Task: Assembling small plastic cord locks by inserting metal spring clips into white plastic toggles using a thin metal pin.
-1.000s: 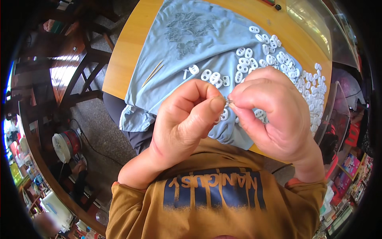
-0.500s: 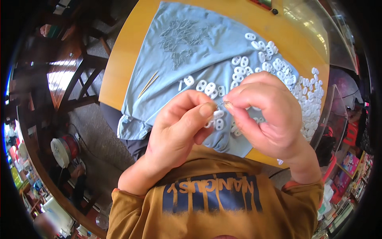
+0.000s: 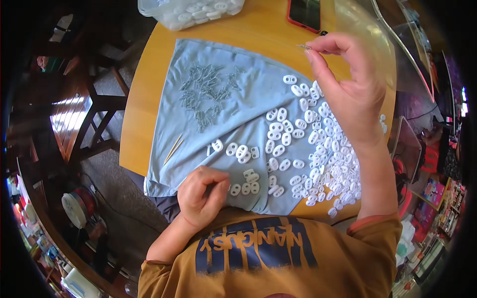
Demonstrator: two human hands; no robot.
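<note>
Up over the far right part of the table, my right hand [image 3: 355,84] pinches a small metal spring [image 3: 304,46] between thumb and forefinger. My left hand [image 3: 202,192] is low over the near edge of the blue cloth [image 3: 218,141], its fingers curled closed; whatever they hold, if anything, is hidden. Close to it lie several white oval two-hole plastic pieces [image 3: 246,188]. A scattered heap of small springs [image 3: 203,89] rests on the far left of the cloth. Two thin golden sticks [image 3: 173,150] lie near the cloth's left side.
A large pile of white pieces [image 3: 343,171] spreads over the cloth's right side and onto the yellow table [image 3: 136,119]. A clear plastic tub [image 3: 191,15] of white pieces stands at the far edge. A red-edged phone [image 3: 304,15] lies at the far right.
My hands have come apart from the spring they both held. The right moved up and away with a spring; the left dropped down and left. The view shifted, bringing in the tub.
</note>
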